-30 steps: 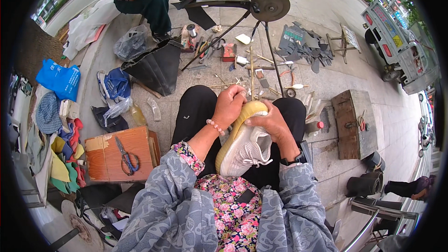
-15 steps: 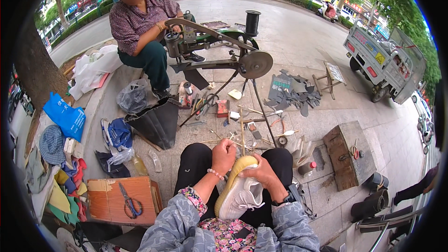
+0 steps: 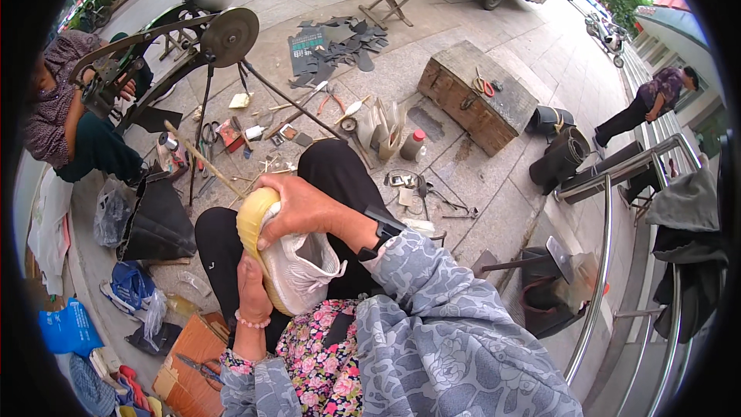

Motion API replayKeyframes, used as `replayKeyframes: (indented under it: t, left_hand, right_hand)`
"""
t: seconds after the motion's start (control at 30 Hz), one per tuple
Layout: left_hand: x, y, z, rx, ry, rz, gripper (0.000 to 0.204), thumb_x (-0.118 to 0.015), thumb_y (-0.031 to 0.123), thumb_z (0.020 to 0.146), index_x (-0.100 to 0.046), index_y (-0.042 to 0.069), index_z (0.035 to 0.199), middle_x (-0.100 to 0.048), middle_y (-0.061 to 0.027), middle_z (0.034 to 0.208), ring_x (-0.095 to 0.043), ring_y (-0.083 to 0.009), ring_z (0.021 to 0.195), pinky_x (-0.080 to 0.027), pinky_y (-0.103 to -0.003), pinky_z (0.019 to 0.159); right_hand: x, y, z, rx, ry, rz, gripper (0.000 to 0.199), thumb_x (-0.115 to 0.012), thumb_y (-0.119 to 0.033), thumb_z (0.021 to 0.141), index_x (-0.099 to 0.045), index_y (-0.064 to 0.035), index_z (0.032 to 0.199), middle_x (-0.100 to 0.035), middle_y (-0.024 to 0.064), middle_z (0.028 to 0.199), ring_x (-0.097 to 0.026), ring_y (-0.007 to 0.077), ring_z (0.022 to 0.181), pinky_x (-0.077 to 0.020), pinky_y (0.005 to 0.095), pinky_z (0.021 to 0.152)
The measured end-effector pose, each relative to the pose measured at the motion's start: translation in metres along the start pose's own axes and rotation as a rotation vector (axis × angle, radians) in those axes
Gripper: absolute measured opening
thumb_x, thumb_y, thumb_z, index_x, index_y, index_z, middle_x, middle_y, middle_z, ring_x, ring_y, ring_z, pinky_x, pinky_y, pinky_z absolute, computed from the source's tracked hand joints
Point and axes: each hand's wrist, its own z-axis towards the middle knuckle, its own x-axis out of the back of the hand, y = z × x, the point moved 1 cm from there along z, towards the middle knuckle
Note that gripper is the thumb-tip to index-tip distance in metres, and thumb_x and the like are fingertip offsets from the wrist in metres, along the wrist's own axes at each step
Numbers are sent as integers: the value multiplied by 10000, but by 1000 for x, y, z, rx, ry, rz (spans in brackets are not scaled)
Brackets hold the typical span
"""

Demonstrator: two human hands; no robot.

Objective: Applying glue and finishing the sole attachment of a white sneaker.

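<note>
Right over the black trousers (image 3: 328,164), I see a white shoe (image 3: 297,269), its yellowish sole (image 3: 252,225) turned leftward. The right hand (image 3: 299,205) grips it around the toe; the left hand (image 3: 252,293) clasps the sole lower down. Off right, scissors (image 3: 485,86) lie on a wooden chest (image 3: 463,108).

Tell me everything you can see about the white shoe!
The shoe is whitish, with a yellowish sole, pale laces and an upper that looks like soft fabric. It is tipped over the person's dark trousers: the sole faces left, the opening and laces face right, and the toe end points back toward the flowered shirt. The right hand grips the heel end, and the left hand touches the sole.
</note>
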Motion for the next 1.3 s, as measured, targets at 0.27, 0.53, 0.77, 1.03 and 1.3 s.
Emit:
replayKeyframes:
  t: [0.27,0.53,0.77,1.03,1.3]
  left_hand:
    - [-4,16,32,-109,216,-137,527,-406,346,1013,-362,-39,1370,-475,-177,1328,-493,-255,1206,-393,-377,1031]
    - [8,18,80,40,129,-126,363,-429,245,1004,-471,-23,1246,-538,-146,1225,-539,-221,1135,-418,-348,996]
    - [16,10,106,-7,98,-58,268,-467,225,1002,-499,-22,1101,-558,-137,1130,-550,-217,1097,-439,-347,981]
    - [49,33,68,92,9,44,179,-504,162,974,-501,14,1075,-476,-28,822,-474,-136,704,-443,-269,712]
    - [-23,30,27,-31,70,856,273,-522,265,948,-568,-3,918,-566,-143,846,-495,-202,764,-429,-367,753]
  right_hand:
    - [-10,42,7,27,78,67,689,-886,-217,375,-604,17,959,-666,164,893,-654,259,835,-506,328,720]
    - [-3,62,10,106,136,143,715,-896,-190,336,-612,39,951,-672,170,911,-661,260,858,-510,312,727]
    - [10,68,-2,72,220,214,704,-880,-162,321,-580,17,932,-656,158,883,-647,256,850,-498,320,717]
    - [39,40,-34,-49,566,191,628,-858,-130,410,-541,8,934,-649,146,885,-633,220,833,-490,320,719]
    - [29,34,-86,-257,456,455,582,-728,-311,730,-450,13,1126,-592,163,1018,-602,230,928,-500,326,713]
